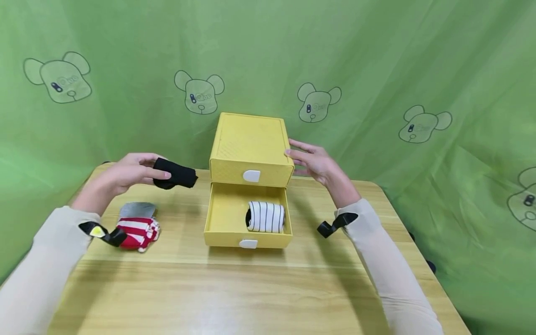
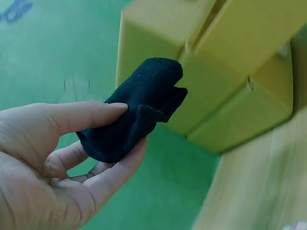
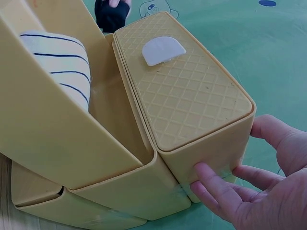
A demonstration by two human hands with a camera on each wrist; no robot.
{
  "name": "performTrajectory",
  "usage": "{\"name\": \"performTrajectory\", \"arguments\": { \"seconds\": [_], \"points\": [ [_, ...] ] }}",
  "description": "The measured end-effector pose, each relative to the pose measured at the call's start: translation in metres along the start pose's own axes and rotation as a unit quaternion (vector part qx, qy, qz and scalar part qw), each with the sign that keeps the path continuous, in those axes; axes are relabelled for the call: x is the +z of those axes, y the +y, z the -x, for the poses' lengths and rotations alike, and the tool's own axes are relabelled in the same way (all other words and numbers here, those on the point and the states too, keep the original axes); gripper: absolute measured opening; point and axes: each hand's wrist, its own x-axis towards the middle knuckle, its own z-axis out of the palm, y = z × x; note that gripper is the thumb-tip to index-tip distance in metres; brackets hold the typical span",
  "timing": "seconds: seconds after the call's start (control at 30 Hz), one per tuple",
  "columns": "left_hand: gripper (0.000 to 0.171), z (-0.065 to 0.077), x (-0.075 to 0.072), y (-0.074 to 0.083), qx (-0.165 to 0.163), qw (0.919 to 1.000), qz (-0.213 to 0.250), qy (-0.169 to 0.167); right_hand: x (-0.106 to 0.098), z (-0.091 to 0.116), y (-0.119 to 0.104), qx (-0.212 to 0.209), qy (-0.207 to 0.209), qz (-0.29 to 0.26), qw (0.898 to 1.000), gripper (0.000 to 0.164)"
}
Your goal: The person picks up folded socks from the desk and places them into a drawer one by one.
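My left hand pinches a rolled black cloth between thumb and fingers, raised to the left of a yellow drawer cabinet. In the left wrist view the black cloth is a soft roll with a loose folded edge. My right hand touches the cabinet's right side, fingertips on the wall and thumb at the top edge. Below the closed top drawer, a drawer is pulled out toward me. A rolled white cloth with dark stripes lies in its right half.
On the table, left of the cabinet, lie a red-and-white striped cloth bundle and a grey piece behind it. A green curtain with bear drawings hangs behind the table. Black straps dangle from the sleeves.
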Motion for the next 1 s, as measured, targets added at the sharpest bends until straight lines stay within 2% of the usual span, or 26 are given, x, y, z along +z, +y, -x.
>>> {"name": "performTrajectory", "arguments": {
  "seconds": [0.27, 0.4, 0.57, 0.8, 1.0],
  "points": [
    [0.044, 0.018, 0.043, 0.039, 0.033, 0.9986, -0.037, -0.019, 0.001, -0.001, -0.001, -0.001, 0.005, -0.007, 1.000, 0.065],
    [0.040, 0.020, 0.067, 0.049, 0.030, 0.9978, -0.053, -0.026, 0.001, -0.002, -0.001, -0.002, 0.001, -0.003, 1.000, 0.065],
    [0.029, 0.018, 0.092, 0.054, 0.035, 0.9960, -0.076, -0.032, 0.001, -0.002, 0.000, 0.000, 0.002, 0.002, 1.000, 0.065],
    [0.026, 0.011, 0.112, 0.061, 0.066, 0.9790, -0.188, -0.045, 0.002, -0.001, -0.001, 0.000, -0.001, -0.002, 1.000, 0.066],
    [0.023, 0.006, 0.123, 0.067, 0.057, 0.9736, -0.203, -0.088, 0.002, 0.000, -0.001, 0.004, 0.003, -0.008, 1.000, 0.066]
  ]
}}
